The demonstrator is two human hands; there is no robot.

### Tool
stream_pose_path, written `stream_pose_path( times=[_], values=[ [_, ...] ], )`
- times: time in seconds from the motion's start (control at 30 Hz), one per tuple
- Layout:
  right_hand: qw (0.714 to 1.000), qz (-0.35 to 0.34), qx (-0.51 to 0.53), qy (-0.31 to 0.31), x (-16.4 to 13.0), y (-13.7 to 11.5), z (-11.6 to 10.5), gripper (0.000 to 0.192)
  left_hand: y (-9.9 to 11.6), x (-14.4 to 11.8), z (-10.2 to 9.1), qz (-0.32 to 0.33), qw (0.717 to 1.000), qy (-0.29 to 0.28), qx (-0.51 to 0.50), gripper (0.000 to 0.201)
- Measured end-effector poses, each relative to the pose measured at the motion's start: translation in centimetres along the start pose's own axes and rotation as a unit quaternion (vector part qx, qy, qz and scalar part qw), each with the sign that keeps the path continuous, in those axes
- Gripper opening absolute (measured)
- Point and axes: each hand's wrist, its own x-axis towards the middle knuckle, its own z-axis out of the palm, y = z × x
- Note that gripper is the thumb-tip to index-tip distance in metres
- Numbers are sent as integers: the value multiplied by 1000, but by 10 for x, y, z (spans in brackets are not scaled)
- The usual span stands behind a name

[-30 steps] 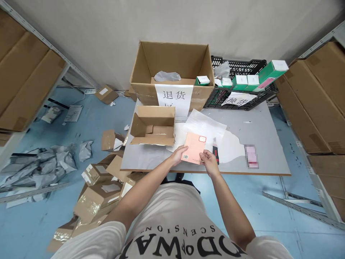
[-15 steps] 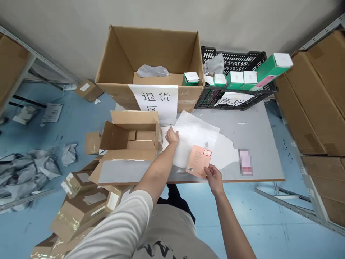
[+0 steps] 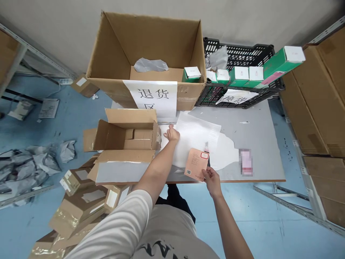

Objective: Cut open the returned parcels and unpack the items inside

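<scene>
Right hand [image 3: 212, 181]: it grasps the pink card [image 3: 196, 166] at the lower right corner, between thumb and fingers.
Pink card: it is near the front edge of the table [image 3: 256, 131], tilted a little, with a barcode at lower left and a red-framed mark at upper right.
Cutter [image 3: 206, 145]: it lies partly behind the card – only some of it shows.
White wrapping sheet [image 3: 199, 126]: it is spread on the table, just beyond the card.
Left hand [image 3: 171, 133]: its fingers are partly curled, near the small carton – I cannot tell whether it holds something.
Small carton [image 3: 129, 155]: it stands with its flaps open, left of the sheet.
Large carton [image 3: 153, 32]: it is behind the small one and bears a paper sign [image 3: 159, 104].
Black crate [image 3: 265, 54]: it stands to the right, with green-and-white boxes [image 3: 241, 77] inside.
Pink packet [image 3: 246, 162]: it lies at the right part of the table, blurred.
</scene>
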Motion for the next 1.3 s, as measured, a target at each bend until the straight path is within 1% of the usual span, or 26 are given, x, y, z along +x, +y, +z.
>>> stream_pose_path(
  times=[0.1, 0.13, 0.17, 0.23, 0.3, 0.43, 0.47, 0.5, 0.57, 0.63, 0.67, 0.7, 0.77, 0.9, 0.93, 1.0, 1.07, 1.1, 1.13, 1.2, 1.23, 1.3],
  values=[
    [1000, -3, 5, 1, -1, 0, 0, 41, -7, -10, -8, 6, 994, -64, -92, 18],
    [1000, -4, 6, 1, -2, -1, -1, 41, -10, -15, -11, 7, 989, -86, -123, 11],
    [1000, -6, 5, 0, -2, -4, -1, 41, -13, -20, -14, 9, 983, -104, -148, 8],
    [1000, -10, -4, -13, -4, -10, -3, 42, -20, -33, -21, 12, 974, -130, -184, 8],
    [999, -19, -13, -41, -5, -18, -5, 42, -28, -49, -29, 11, 960, -159, -228, 12],
    [992, -49, -9, -114, -7, -35, -5, 35, -53, -82, -47, 8, 926, -218, -309, 28],
    [990, -49, -7, -130, -8, -39, -4, 34, -62, -89, -53, 1, 912, -235, -337, 33],
    [988, -45, -3, -145, -8, -41, -1, 34, -71, -95, -59, -14, 892, -258, -372, 39],
    [984, -29, 10, -174, -8, -43, 7, 35, -91, -106, -71, -60, 834, -315, -448, 49],
    [979, -16, 38, -198, -7, -38, 20, 36, -110, -114, -81, -103, 779, -372, -494, 55],
    [976, -11, 54, -208, -5, -34, 27, 36, -119, -118, -86, -113, 764, -393, -499, 57],
    [974, -5, 70, -215, -3, -28, 36, 35, -127, -121, -89, -120, 755, -407, -500, 57],
    [970, 14, 93, -225, 2, -13, 54, 35, -141, -126, -94, -132, 745, -415, -506, 55],
    [966, 63, 105, -226, 15, 21, 84, 34, -158, -131, -96, -174, 736, -387, -528, 56],
    [967, 71, 105, -219, 18, 28, 89, 34, -160, -131, -97, -186, 728, -387, -535, 57],
    [970, 82, 101, -203, 25, 40, 96, 31, -163, -131, -99, -206, 703, -400, -551, 58],
    [972, 91, 92, -194, 30, 50, 99, 29, -163, -131, -102, -220, 681, -416, -561, 56],
    [973, 94, 86, -192, 32, 53, 99, 28, -163, -131, -104, -226, 675, -420, -563, 55],
    [974, 96, 77, -191, 33, 57, 100, 27, -163, -132, -106, -232, 674, -421, -561, 53],
    [977, 92, 58, -181, 35, 64, 101, 24, -163, -134, -107, -241, 680, -421, -550, 50],
    [980, 86, 46, -174, 36, 67, 102, 23, -163, -135, -107, -243, 686, -420, -542, 48],
    [986, 59, 5, -155, 38, 72, 105, 22, -164, -137, -105, -235, 709, -408, -524, 42]
  ],
)
